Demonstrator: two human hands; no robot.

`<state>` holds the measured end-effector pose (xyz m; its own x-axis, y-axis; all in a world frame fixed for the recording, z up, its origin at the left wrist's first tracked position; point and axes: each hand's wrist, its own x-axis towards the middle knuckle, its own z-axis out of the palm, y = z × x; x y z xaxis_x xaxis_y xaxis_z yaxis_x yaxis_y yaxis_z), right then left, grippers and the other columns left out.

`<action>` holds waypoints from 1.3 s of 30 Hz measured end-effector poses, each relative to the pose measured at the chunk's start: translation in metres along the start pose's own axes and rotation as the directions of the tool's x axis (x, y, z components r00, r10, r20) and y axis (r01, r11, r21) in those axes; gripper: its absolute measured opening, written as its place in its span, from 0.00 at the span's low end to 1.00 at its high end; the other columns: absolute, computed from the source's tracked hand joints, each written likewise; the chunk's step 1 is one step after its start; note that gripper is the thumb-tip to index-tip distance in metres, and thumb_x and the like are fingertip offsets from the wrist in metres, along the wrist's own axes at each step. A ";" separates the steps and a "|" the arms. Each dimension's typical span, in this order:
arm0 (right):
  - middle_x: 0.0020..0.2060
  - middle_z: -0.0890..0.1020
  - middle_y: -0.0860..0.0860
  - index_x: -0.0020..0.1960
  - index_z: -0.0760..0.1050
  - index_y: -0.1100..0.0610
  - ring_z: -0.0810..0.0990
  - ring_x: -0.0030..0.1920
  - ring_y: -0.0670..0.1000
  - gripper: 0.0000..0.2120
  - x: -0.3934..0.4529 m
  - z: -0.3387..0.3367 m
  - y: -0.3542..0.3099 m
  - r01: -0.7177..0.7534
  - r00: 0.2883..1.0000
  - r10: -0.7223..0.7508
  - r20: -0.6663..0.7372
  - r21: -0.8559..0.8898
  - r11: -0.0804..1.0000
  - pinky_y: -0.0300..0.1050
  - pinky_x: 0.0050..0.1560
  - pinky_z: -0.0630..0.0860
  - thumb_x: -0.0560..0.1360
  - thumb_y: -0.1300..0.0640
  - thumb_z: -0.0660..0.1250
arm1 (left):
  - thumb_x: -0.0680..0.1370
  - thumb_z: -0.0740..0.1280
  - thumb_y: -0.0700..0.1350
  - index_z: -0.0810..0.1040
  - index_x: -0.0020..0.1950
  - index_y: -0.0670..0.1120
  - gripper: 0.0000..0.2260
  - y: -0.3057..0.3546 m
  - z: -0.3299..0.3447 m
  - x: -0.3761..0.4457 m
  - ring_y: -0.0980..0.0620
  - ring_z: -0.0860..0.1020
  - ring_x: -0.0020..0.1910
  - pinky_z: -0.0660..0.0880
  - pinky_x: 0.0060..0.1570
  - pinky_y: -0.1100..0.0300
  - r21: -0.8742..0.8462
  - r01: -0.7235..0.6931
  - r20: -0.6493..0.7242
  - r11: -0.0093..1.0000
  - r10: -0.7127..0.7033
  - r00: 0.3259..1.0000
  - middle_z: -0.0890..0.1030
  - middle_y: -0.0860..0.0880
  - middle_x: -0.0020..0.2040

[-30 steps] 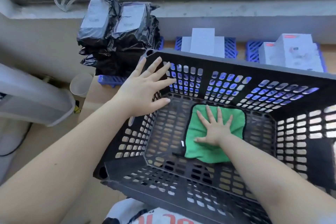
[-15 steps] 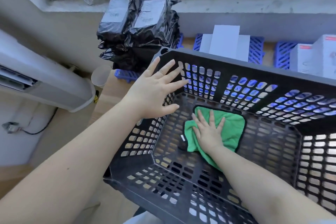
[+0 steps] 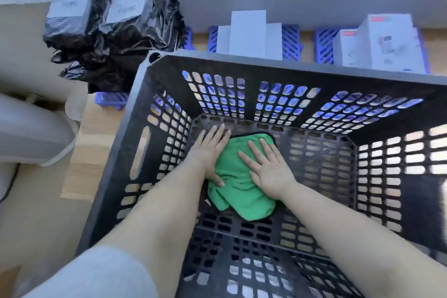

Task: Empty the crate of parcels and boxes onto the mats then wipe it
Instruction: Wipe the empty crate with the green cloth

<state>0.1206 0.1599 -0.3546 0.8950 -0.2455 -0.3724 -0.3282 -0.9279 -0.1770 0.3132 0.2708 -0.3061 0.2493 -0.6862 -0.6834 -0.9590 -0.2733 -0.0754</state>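
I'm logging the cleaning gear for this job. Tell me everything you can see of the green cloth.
The green cloth looks like soft, fuzzy microfibre, with a dark edging at its far side. It lies crumpled on the perforated floor of the black plastic crate, its near end bunched into folds. The left hand lies flat partly on its left edge; the right hand presses flat on its right part. Nothing else touches it.

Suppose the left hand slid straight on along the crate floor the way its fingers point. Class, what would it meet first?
The left hand lies flat, fingers pointing away from the person. Just beyond its fingertips the floor ends, so it would probably meet the foot of the crate's far perforated wall first. Nothing else shows in between.
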 end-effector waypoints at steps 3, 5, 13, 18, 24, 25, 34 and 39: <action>0.76 0.32 0.54 0.77 0.31 0.42 0.30 0.76 0.60 0.38 0.005 0.006 -0.012 -0.112 0.994 0.112 0.005 0.015 0.994 0.62 0.72 0.27 0.70 0.30 0.36 | 0.63 0.64 0.79 0.27 0.77 0.48 0.63 -0.010 0.011 0.003 0.47 0.30 0.77 0.34 0.76 0.47 -0.028 -0.083 -0.085 0.996 0.081 0.993 0.26 0.45 0.75; 0.75 0.30 0.56 0.77 0.31 0.47 0.26 0.73 0.63 0.43 0.013 0.007 -0.027 -0.183 0.983 0.183 -0.023 0.006 0.983 0.62 0.70 0.22 0.68 0.29 0.35 | 0.66 0.58 0.79 0.29 0.78 0.47 0.59 -0.011 0.019 0.005 0.47 0.33 0.78 0.35 0.76 0.47 -0.049 -0.095 -0.138 0.994 0.087 0.987 0.30 0.45 0.78; 0.79 0.55 0.53 0.78 0.56 0.42 0.52 0.78 0.66 0.34 0.027 0.013 -0.047 -0.172 0.976 0.184 -0.113 0.107 0.979 0.72 0.73 0.44 0.76 0.31 0.48 | 0.64 0.33 0.81 0.28 0.76 0.46 0.53 -0.021 0.052 -0.002 0.49 0.28 0.75 0.33 0.76 0.50 -0.178 -0.030 -0.244 0.984 -0.015 0.970 0.28 0.45 0.76; 0.74 0.69 0.48 0.74 0.67 0.45 0.66 0.74 0.60 0.23 0.033 0.016 -0.044 -0.127 0.954 0.144 -0.265 0.082 0.989 0.65 0.72 0.52 0.79 0.46 0.59 | 0.63 0.35 0.81 0.27 0.75 0.47 0.53 -0.017 0.055 0.002 0.49 0.29 0.76 0.34 0.76 0.50 -0.233 -0.011 -0.255 0.972 -0.050 0.966 0.29 0.45 0.77; 0.71 0.74 0.51 0.71 0.73 0.51 0.71 0.71 0.59 0.24 0.035 0.019 -0.029 0.002 0.934 0.044 -0.354 0.129 0.992 0.59 0.74 0.61 0.76 0.55 0.67 | 0.64 0.29 0.80 0.30 0.76 0.49 0.50 -0.014 0.048 0.004 0.49 0.30 0.77 0.35 0.76 0.47 -0.252 -0.053 -0.250 0.966 -0.012 0.968 0.28 0.47 0.77; 0.72 0.72 0.50 0.73 0.71 0.50 0.69 0.73 0.58 0.23 0.031 0.017 -0.025 -0.009 0.946 0.042 -0.321 0.103 0.995 0.59 0.75 0.59 0.78 0.52 0.61 | 0.64 0.30 0.80 0.29 0.76 0.49 0.50 -0.009 0.047 0.006 0.49 0.31 0.77 0.34 0.76 0.45 -0.224 -0.057 -0.240 0.973 0.002 0.971 0.28 0.47 0.77; 0.80 0.50 0.48 0.79 0.45 0.46 0.50 0.79 0.59 0.28 0.008 0.013 0.009 -0.211 0.971 0.194 -0.143 -0.115 0.971 0.67 0.73 0.33 0.80 0.41 0.40 | 0.68 0.48 0.80 0.21 0.73 0.48 0.54 0.026 0.031 0.016 0.46 0.26 0.75 0.29 0.70 0.34 -0.110 -0.077 -0.227 0.991 0.050 0.973 0.23 0.46 0.74; 0.63 0.78 0.52 0.68 0.75 0.53 0.68 0.59 0.61 0.23 0.008 0.000 0.017 -0.242 0.910 0.232 -0.345 0.013 0.970 0.59 0.57 0.72 0.75 0.54 0.56 | 0.70 0.47 0.79 0.22 0.74 0.54 0.49 0.024 0.035 0.011 0.45 0.26 0.75 0.28 0.70 0.35 -0.014 -0.216 -0.225 0.976 0.207 0.952 0.23 0.46 0.75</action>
<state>0.1220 0.1427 -0.3604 0.8424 -0.5349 -0.0656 -0.5389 -0.8372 -0.0936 0.2884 0.2809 -0.3409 0.0688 -0.8617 -0.5028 -0.9882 -0.1280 0.0841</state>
